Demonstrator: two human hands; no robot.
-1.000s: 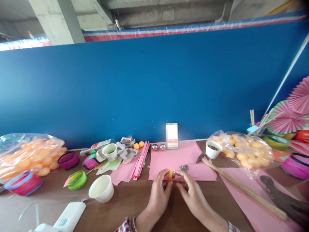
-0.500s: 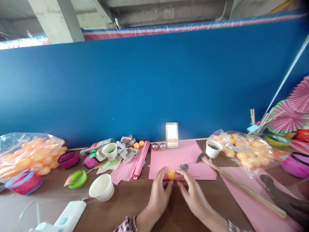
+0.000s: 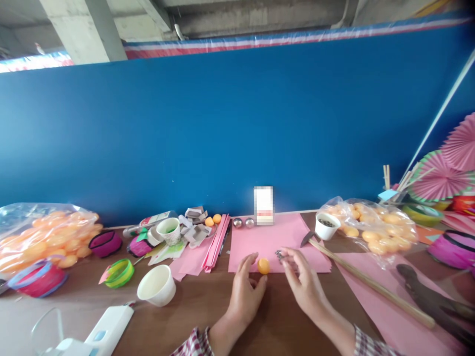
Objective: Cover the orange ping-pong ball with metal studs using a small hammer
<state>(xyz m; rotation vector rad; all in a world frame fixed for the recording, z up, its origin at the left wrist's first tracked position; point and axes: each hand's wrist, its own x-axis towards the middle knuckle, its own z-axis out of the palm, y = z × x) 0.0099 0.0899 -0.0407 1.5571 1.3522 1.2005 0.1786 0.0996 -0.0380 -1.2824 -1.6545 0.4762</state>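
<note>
Silvered balls [image 3: 238,223] are sitting beyond; spread-fingered left hand [image 3: 243,287] is flanking a bare-looking orange ball [image 3: 263,266] — right hand [image 3: 305,283], grip unclear, is meeting metal bits [image 3: 278,254].

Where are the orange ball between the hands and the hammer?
Orange ball [image 3: 263,266]: head view, middle of its visible surface.
Hammer [image 3: 371,282]: head view, middle of its wooden handle.

the left hand [image 3: 245,289] curves, fingers apart, just beside an orange ball [image 3: 263,266] at the near edge of pink paper [image 3: 267,242]; the right hand [image 3: 305,281] has its fingertips at small metallic pieces [image 3: 278,254], with two silver balls [image 3: 238,223] farther back and a hammer [image 3: 371,284] to the right
</note>
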